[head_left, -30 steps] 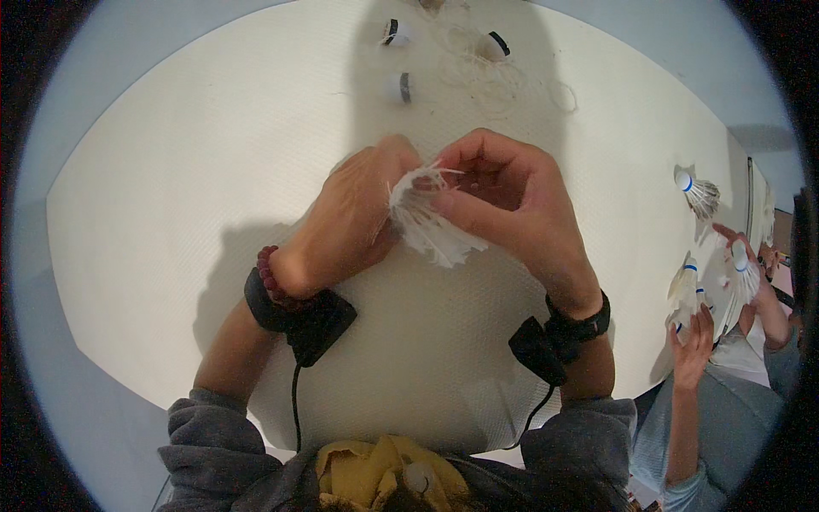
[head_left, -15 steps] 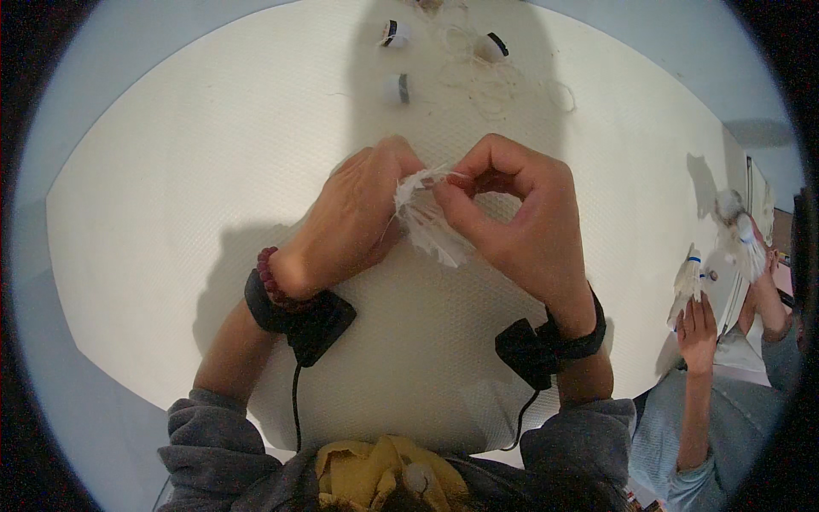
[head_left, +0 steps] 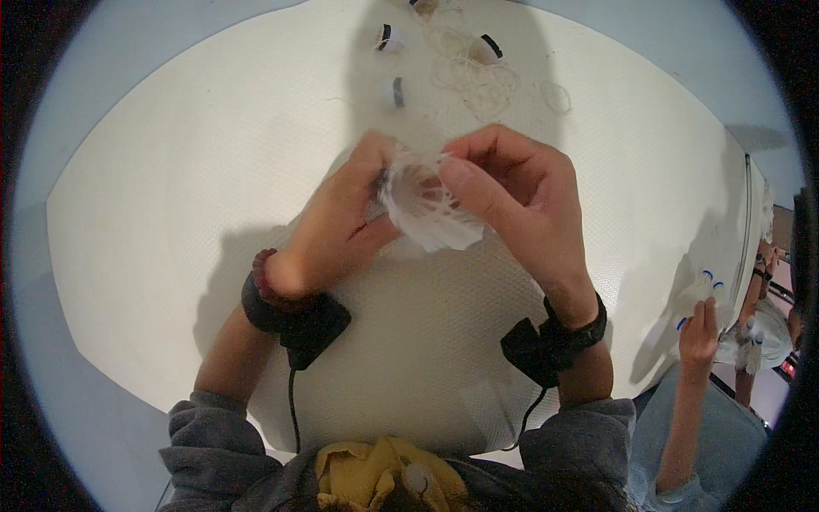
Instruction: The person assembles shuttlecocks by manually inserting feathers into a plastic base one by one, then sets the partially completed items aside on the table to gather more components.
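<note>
Table (head_left: 171,162): pale, textured top, spread under everything at work. Left hand (head_left: 333,222): closed round the left side of the shuttlecock. Right hand (head_left: 529,188): thumb and fingertips drawn near each other at the far right rim of the skirt, touching; cannot tell whether they pinch a feather. Another person's hand (head_left: 698,337): at the right edge, beside blue-banded shuttlecocks (head_left: 707,276), well apart from this work.

Shuttlecock (head_left: 444,230): white, held above the table between both hands, open feathered end partly toward the viewer; base not visible. Risks, as judged: a hard sideways pull by the right thumb could bend or split a feather; too tight a left grip could crush the skirt; too loose, and it could twist away.

White banded stub (head_left: 394,92): far side, two similar ones beyond. Pale thread loops (head_left: 488,101): right of it; a trailing sleeve or finger could snag them.
</note>
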{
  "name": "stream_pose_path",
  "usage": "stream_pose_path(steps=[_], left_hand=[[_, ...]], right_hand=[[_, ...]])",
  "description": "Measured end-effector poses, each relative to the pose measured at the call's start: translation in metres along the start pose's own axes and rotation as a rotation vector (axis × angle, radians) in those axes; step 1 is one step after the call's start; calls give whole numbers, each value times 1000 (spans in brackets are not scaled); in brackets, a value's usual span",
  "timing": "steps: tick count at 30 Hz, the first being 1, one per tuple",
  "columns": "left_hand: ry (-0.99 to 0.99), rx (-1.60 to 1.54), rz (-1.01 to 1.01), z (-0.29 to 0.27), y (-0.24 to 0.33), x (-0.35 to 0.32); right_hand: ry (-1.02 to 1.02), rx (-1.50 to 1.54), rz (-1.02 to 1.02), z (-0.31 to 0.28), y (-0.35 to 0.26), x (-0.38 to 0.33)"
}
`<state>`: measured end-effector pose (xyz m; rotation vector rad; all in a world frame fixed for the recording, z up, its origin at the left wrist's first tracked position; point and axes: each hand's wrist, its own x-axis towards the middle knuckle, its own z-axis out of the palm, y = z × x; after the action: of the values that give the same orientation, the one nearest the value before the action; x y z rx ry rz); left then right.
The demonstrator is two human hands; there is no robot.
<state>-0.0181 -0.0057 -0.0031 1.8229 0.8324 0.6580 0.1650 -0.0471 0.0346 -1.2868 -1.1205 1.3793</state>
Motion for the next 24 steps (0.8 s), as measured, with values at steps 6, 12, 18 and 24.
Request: stream_pose_path(steps=[6,12,18,24], left_hand=[[-42,99,194,6,-6,-11],[-26,76,241,21,-12,-15],[144,20,144,24,-9,-18],[150,110,180,21,-8,-17]], right_hand=[[56,121,-110,-4,22,-11],[120,98,-231,-16,40,-16],[142,-47,-387,-15,50,-17],[160,-159,-464,-15,50,-14]])
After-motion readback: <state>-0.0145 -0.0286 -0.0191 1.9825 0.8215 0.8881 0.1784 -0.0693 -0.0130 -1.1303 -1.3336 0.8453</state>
